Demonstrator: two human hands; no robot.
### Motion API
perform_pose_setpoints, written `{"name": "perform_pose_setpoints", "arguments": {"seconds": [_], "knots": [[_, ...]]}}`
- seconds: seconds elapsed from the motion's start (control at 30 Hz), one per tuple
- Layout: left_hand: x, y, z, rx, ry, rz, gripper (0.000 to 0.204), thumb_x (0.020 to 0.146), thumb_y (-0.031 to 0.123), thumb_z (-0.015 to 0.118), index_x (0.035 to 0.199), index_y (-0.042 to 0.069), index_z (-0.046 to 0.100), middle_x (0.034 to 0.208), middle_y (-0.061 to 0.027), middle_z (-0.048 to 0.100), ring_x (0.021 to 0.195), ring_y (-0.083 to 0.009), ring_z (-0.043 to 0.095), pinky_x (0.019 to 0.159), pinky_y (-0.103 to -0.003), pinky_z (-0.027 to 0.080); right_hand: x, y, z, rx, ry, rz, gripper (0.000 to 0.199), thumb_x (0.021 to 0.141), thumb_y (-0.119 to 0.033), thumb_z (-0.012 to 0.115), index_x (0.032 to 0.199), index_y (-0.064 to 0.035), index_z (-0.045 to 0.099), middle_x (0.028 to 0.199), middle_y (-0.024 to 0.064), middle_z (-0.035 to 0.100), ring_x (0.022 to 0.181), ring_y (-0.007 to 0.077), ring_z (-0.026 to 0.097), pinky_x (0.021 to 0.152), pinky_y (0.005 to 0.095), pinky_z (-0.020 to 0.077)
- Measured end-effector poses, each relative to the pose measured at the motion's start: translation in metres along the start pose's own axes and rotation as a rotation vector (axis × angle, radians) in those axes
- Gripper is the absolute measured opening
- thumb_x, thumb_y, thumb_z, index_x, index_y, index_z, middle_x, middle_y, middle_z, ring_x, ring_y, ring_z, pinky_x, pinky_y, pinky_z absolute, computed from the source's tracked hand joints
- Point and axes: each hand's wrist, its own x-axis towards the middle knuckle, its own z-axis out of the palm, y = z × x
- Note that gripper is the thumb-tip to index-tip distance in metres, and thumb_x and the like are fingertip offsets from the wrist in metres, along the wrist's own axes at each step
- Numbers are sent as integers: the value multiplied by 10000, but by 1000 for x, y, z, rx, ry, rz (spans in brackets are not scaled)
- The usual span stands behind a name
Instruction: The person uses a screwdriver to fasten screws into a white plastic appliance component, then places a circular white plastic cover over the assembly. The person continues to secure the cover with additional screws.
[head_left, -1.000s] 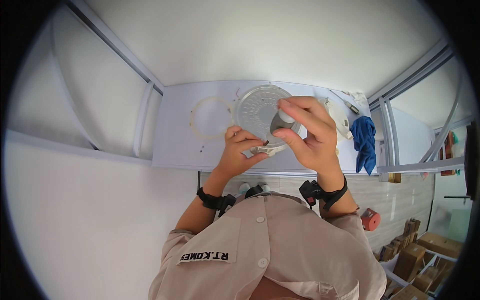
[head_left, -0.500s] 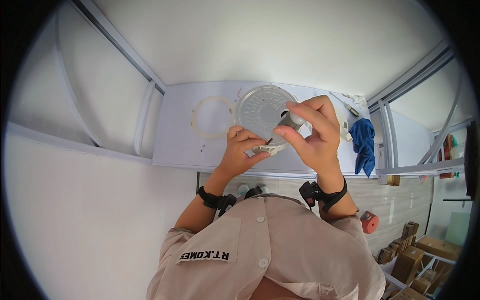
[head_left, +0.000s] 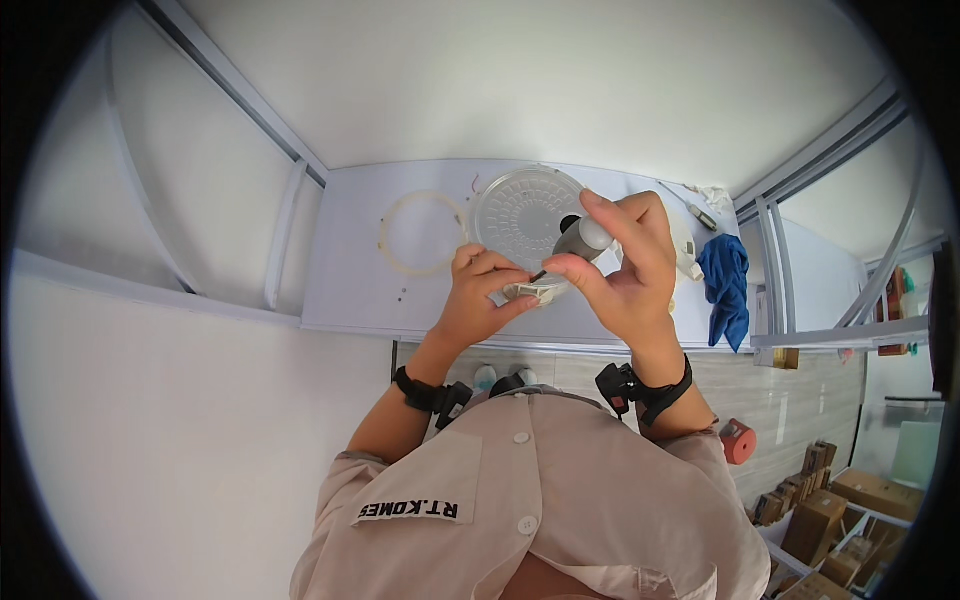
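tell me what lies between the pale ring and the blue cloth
The head view shows the round disc, left hand, right hand holding a grey tool, and a white part between the ring and cloth.

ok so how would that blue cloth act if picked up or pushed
The blue cloth would probably hang floppy, given its loose folds. Pushed, it would likely bunch rather than roll, since it lies rumpled.
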Motion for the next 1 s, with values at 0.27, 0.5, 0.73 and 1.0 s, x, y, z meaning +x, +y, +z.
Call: {"name": "perform_pose_setpoints", "arguments": {"seconds": [0.27,0.5,0.73,1.0], "knots": [[0,-1,-2,11,-26,-14,318,748,251,982,1029,173,856,1058,69,742,1163,-233,477,1057,-380,369,9,-6,0,264,-110,11,661,812,-201,953,1409,-40,720,1076,92,648,933,219,604,786,328,507],[1,-1,1,5,2,-6,303,747,252,983,1009,176,852,1049,66,741,1145,-234,485,1046,-381,373,5,6,-1,-36,10,15,667,835,-137,920,1457,-67,689,1084,98,648,913,213,600,756,317,501],[2,-1,1,15,20,8,294,749,244,980,1003,176,850,1041,65,738,1145,-232,483,1044,-379,372,21,-10,-8,176,-134,-7,720,833,-137,907,1503,-71,653,1217,121,653,1108,292,644,962,357,547],[1,-1,3,10,6,-23,280,759,245,977,1000,175,850,1045,67,739,1161,-233,470,1049,-378,367,5,3,-15,73,-200,42,679,901,-104,849,1525,0,605,1232,141,701,1117,287,672,993,370,534]]}}
